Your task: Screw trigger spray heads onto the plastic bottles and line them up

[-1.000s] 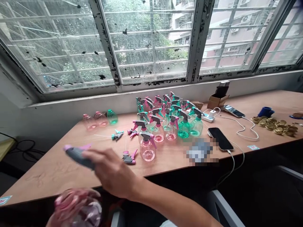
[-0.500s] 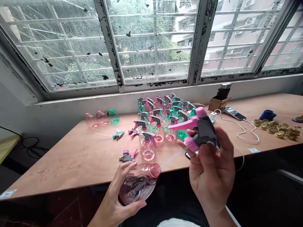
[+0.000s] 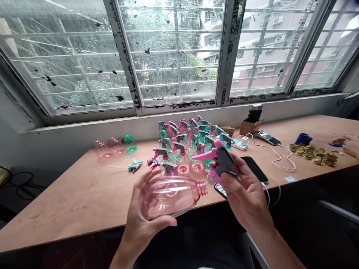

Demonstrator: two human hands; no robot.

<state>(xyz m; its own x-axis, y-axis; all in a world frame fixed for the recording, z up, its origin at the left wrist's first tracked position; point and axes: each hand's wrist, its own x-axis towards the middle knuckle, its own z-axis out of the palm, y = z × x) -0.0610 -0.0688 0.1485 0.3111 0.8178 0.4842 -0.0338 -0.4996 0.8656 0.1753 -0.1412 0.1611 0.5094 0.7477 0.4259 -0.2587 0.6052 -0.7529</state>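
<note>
My left hand (image 3: 140, 213) is wrapped round a clear pink bottle (image 3: 174, 196), tilted on its side with its open neck pointing right. In my right hand (image 3: 244, 186) is a pink and grey spray head (image 3: 223, 160), its pink collar close to the bottle's mouth. I cannot tell whether the collar and neck touch. Behind them stand several bottles with pink or green spray heads (image 3: 183, 149). A loose green and grey spray head (image 3: 135, 165) lies on the table to their left.
Three bottles without heads (image 3: 113, 145) stand at the back left of the table (image 3: 75, 190). On the right are a black phone (image 3: 255, 169), white cables, a blue cup (image 3: 303, 139), gold-coloured pieces (image 3: 315, 154) and another person's hand (image 3: 352, 145).
The bottle has turned more sideways, its neck now facing right. The spray head has moved left and down, close to the neck. The view has shifted right, and another person's hand now shows.
</note>
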